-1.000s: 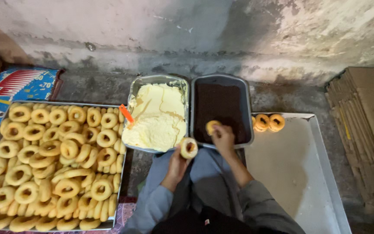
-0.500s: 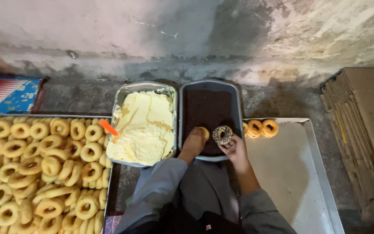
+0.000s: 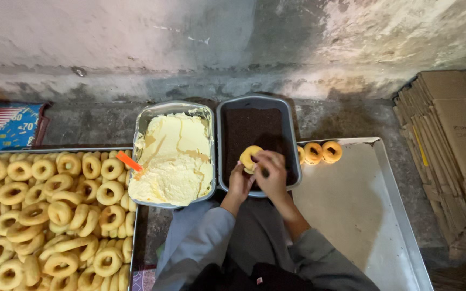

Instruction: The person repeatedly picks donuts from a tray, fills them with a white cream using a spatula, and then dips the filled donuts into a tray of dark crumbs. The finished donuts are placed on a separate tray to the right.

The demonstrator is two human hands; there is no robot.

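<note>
While both hands, the left hand (image 3: 239, 184) and right hand (image 3: 269, 171), pinch one ring biscuit (image 3: 251, 157) over the dark crumb tray (image 3: 225, 141), coating looks underway, so next comes carrying it rightward to the coated rings (image 3: 319, 152).

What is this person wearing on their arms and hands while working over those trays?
Both arms are covered by long grey sleeves of soft, loosely creased fabric that end at the wrists. The left hand and right hand are bare: no gloves, and no rings, watch or bracelet can be made out. No pattern or marking shows on the sleeves.
</note>
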